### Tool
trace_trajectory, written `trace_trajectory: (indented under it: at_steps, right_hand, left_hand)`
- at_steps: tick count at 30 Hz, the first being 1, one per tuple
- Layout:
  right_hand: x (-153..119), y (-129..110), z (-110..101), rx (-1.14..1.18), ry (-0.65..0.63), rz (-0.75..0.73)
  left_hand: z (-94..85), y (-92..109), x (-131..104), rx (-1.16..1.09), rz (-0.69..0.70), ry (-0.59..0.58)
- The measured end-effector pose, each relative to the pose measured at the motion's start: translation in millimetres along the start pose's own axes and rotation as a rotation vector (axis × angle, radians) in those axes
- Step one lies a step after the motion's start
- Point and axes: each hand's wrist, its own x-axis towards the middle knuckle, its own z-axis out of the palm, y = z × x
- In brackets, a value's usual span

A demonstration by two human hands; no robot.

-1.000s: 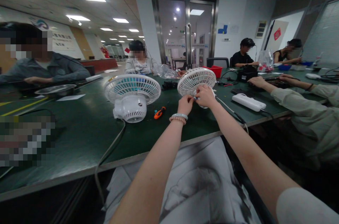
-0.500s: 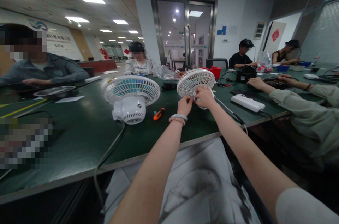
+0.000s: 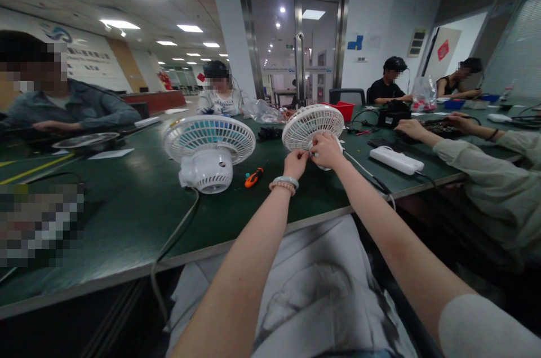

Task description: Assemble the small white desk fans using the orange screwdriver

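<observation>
Both of my hands are at a small white fan (image 3: 301, 126) that rests on the green table, its round grille tilted up and away. My right hand (image 3: 328, 149) wraps round the back of the fan's motor housing, which it largely covers. Close beside it, my left hand (image 3: 297, 162) is closed in a pinch at the housing's lower left; whatever lies between its fingertips is too small to make out. A second white fan (image 3: 209, 146) lies to the left with its vented base towards me. An orange-handled screwdriver (image 3: 253, 177) sits between the two fans.
A white power strip (image 3: 396, 160) lies to the right, near a co-worker's hands (image 3: 416, 129). Behind the fans are a red bin (image 3: 344, 111) and a clear plastic bag (image 3: 262, 112). A fan cable (image 3: 175, 238) hangs over the table's front edge. Other people sit around the table.
The view has shifted slightly, so most things sit a little higher in the picture. My hands stay at the same fan, with hardly any change in their hold.
</observation>
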Motion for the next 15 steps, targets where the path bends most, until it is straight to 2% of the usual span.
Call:
trace_trajectory:
  at_steps: [8, 15]
  right_hand:
    - [0.5, -0.4, -1.3, 0.002, -0.006, 0.001]
    - [0.5, 0.2, -0.9, 0.001, -0.008, 0.000]
  left_hand:
    - [7.7, -10.5, 7.8, -0.176, -0.074, -0.022]
    - [9.1, -6.4, 4.6, -0.315, -0.183, -0.033]
